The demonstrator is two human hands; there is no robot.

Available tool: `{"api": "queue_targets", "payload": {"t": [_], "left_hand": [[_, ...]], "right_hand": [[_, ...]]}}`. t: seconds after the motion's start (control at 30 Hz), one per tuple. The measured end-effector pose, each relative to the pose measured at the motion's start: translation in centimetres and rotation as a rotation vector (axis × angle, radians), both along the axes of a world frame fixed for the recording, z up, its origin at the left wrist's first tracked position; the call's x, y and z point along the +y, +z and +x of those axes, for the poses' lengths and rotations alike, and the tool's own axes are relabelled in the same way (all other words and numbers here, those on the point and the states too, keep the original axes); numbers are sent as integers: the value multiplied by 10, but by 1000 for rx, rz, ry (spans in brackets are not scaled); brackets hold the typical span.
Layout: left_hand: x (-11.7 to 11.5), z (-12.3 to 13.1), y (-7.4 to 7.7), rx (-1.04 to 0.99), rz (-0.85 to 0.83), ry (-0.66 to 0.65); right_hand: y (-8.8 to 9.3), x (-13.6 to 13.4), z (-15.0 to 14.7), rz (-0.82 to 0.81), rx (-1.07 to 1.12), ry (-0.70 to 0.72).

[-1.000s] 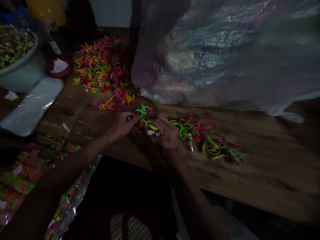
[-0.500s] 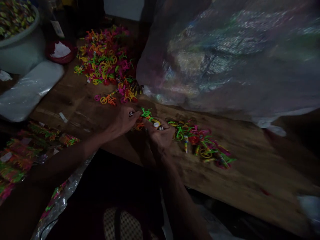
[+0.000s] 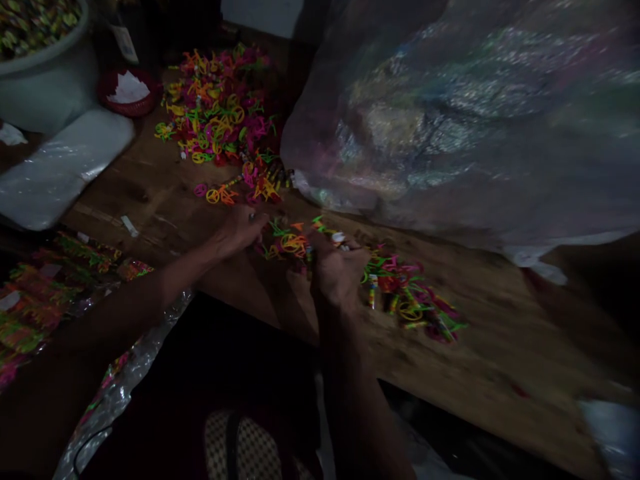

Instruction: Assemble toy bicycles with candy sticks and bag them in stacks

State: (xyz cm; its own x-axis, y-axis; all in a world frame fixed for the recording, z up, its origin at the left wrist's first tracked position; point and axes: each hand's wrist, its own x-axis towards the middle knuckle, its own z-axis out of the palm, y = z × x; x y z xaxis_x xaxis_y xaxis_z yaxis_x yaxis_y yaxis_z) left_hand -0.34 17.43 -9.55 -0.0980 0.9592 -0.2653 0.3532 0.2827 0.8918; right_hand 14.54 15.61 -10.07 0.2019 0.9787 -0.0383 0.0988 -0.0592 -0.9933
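Observation:
My right hand (image 3: 339, 270) is closed over a small green plastic toy bicycle part (image 3: 318, 222), with a small white round piece (image 3: 338, 237) at its knuckles. Left of it, my left hand (image 3: 242, 230) has its fingers pressed together beside a green part; what they hold is too dark to make out. Between the hands lie loose toy bicycle parts, among them a yellow-orange wheel (image 3: 291, 243). A row of bright toy bicycles with candy-like tubes (image 3: 410, 293) lies to the right of my right hand.
A big heap of colourful toy bicycle parts (image 3: 215, 110) sits at the back. Beyond the wooden table (image 3: 500, 353) bulges a large plastic sack (image 3: 440, 133). At left are a red basket with paper slips (image 3: 129, 105), a pale tub (image 3: 45, 90), clear plastic bags (image 3: 70, 167) and packed toys (image 3: 35, 303).
My hands have moved apart: the right has shifted right with the green part, the left slightly left. The parts between them are more exposed. The view has shifted slightly.

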Motion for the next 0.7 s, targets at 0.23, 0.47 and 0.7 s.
{"api": "queue_targets", "payload": {"t": [0.23, 0.47, 0.7], "left_hand": [[6, -27, -2, -18, 65, -20], [24, -52, 0, 432, 265, 137], [-27, -10, 20, 307, 330, 70]], "right_hand": [[3, -5, 17, -177, 196, -82], [-19, 1, 17, -190, 172, -27], [-15, -5, 11, -101, 329, 28]]}}
